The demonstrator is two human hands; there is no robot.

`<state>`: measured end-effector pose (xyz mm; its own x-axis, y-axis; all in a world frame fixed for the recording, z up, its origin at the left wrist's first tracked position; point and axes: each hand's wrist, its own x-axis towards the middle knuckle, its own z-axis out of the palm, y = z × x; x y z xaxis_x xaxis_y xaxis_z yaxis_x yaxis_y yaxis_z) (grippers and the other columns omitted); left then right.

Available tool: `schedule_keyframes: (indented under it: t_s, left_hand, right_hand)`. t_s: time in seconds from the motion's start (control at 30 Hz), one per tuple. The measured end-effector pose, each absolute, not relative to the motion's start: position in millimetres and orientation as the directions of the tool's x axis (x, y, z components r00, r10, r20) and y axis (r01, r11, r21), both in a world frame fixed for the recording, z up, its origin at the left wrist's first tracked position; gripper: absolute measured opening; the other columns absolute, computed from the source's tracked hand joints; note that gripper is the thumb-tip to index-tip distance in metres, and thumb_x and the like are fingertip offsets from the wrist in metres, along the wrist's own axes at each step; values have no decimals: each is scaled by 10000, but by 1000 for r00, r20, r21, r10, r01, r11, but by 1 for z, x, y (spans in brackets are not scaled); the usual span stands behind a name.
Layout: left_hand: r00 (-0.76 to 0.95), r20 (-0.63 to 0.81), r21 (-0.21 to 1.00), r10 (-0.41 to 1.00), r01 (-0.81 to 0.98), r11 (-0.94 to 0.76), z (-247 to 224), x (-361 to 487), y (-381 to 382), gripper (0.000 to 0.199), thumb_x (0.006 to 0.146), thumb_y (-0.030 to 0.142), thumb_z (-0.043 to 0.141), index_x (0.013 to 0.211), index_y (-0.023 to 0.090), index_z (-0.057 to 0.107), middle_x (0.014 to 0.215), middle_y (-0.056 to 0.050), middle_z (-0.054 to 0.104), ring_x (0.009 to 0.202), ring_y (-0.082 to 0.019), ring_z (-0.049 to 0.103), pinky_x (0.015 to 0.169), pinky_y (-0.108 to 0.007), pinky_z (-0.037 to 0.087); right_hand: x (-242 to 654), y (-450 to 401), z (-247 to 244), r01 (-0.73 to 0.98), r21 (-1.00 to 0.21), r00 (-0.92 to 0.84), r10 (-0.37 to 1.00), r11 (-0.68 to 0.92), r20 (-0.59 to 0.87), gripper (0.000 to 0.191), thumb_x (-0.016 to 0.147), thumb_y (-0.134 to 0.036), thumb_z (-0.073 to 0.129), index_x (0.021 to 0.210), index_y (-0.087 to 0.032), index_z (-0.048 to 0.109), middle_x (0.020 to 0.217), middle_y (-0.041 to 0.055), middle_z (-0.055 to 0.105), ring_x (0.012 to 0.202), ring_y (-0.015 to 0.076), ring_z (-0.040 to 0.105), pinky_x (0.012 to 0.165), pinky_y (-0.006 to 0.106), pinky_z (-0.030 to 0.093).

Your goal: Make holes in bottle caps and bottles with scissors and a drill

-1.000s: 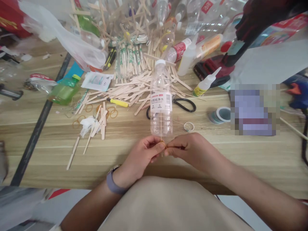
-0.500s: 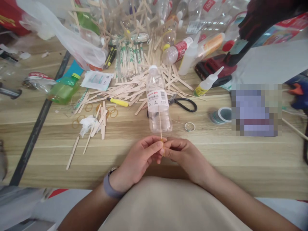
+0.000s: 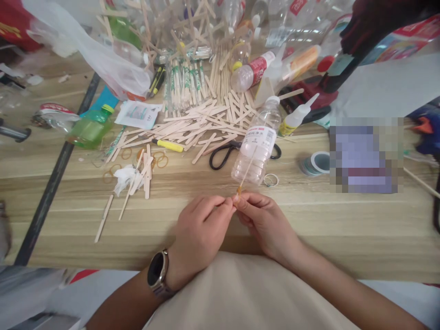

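In front of me a clear plastic water bottle (image 3: 258, 140) with a white label slants to the right, its white cap pointing away. A thin wooden stick (image 3: 249, 167) runs over its near side, with a yellowish rubber band (image 3: 239, 189) wound at the lower end. My right hand (image 3: 263, 220) pinches the stick's lower end between thumb and fingers. Touching it there, my left hand (image 3: 202, 224) has thumb and forefinger pressed together, seemingly on the rubber band; the exact grip is hidden. Behind the bottle lie black-handled snips (image 3: 220, 158), partly covered.
Loose craft sticks (image 3: 206, 121) spread beyond the bottle. A glue bottle (image 3: 294, 120), a wire spool (image 3: 318, 163) and a cordless tool (image 3: 319, 94) stand to the right. Rubber bands (image 3: 161, 159), a yellow-handled tool (image 3: 168, 145) and a green bottle (image 3: 91, 128) lie left.
The bottle and stick have swung to the right and tilted, uncovering a black snips handle. My left hand has rolled over, so its watch face shows. Both hands stay together at the stick's end.
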<state>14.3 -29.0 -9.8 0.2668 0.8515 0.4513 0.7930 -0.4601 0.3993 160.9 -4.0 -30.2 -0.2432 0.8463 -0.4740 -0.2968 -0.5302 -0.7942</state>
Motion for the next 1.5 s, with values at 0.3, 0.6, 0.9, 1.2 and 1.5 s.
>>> schedule_keyframes:
  t_s: [0.3, 0.6, 0.9, 1.2, 1.5]
  left_hand:
    - [264, 468, 315, 843, 841, -439, -7, 24, -27, 153, 915, 96, 551, 808, 181, 618, 706, -19, 631, 686, -147, 567, 655, -265, 475]
    - [218, 505, 243, 835, 893, -379, -15, 31, -20, 229, 866, 82, 521, 681, 215, 509, 632, -5, 538, 624, -171, 490, 580, -306, 407]
    - [223, 480, 272, 849, 882, -386, -21, 30, -14, 148, 832, 103, 474, 739, 219, 480, 704, -47, 564, 686, -209, 504, 612, -339, 433]
    - [236, 427, 464, 873, 772, -435, -18, 24, -13, 124, 858, 140, 444, 776, 233, 440, 772, -34, 548, 751, -187, 526, 677, -323, 469]
    - [38, 128, 893, 991, 430, -132, -15, 18, -19, 86, 929, 174, 512, 894, 208, 582, 872, -18, 630, 793, -130, 583, 719, -250, 473]
  right_hand:
    - [158, -5, -30, -291, -796, -185, 847, -531, -498, 329, 673, -484, 809, 584, -199, 672, 498, -49, 417, 513, 100, 292, 472, 259, 226]
    - [153, -6, -30, -352, -763, -186, 840, -542, -511, 340, 683, -488, 804, 598, -189, 668, 567, -22, 510, 554, 104, 350, 525, 254, 282]
    - [153, -7, -30, -350, -765, -183, 841, -540, -510, 349, 680, -498, 802, 604, -189, 658, 586, -18, 525, 570, 114, 395, 550, 263, 327]
    - [153, -7, -26, -365, -768, -197, 850, -526, -489, 350, 695, -497, 794, 615, -190, 646, 522, -45, 446, 500, 91, 330, 471, 243, 276]
    - [159, -3, -23, -446, -753, -205, 874, -484, -440, 259, 648, -450, 845, 614, -220, 732, 653, -17, 513, 547, 91, 315, 496, 248, 266]
